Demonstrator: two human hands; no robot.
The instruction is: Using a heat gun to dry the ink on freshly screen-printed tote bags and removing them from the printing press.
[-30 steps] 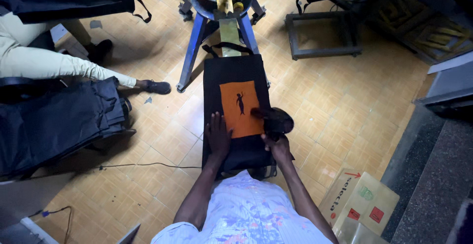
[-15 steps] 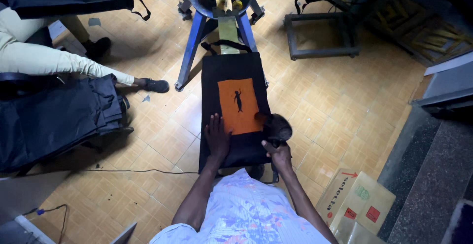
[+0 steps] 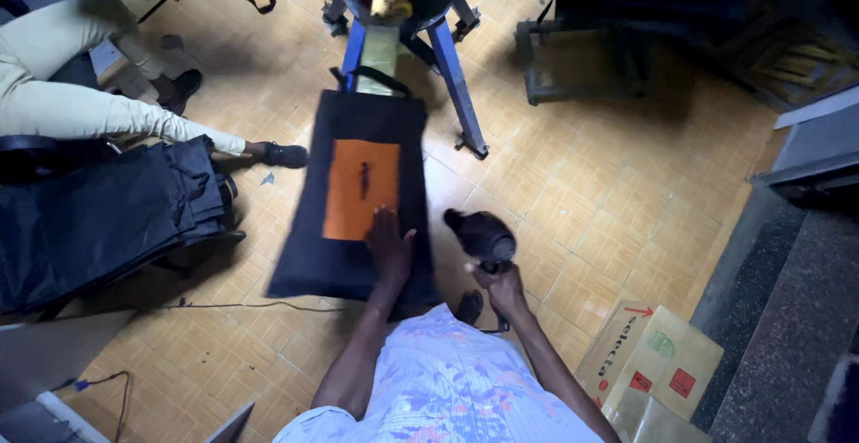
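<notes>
Black fabric tote bag (image 3: 358,197) with a loop handle lies flat on a platen just ahead of the person's left hand (image 3: 390,248); an orange rectangular print (image 3: 361,189) with a small dark figure sits on its middle. That left hand rests palm down with its fingers spread wide, touching the bag at the near right corner of the orange print. To its right, apart from the bag, the right hand (image 3: 503,288) is closed around the grip of a dark handheld heat gun (image 3: 481,235), whose rounded body points away from the person, over the tan tiled floor (image 3: 608,201). Beyond the bag, well ahead of both hands, stands a blue metal press frame (image 3: 447,58). Far to the left of the left hand lies a stack of black bags (image 3: 98,219), with another person's leg in pale trousers (image 3: 107,112) above it. Printed cardboard boxes (image 3: 653,362) sit just right of the right forearm.
</notes>
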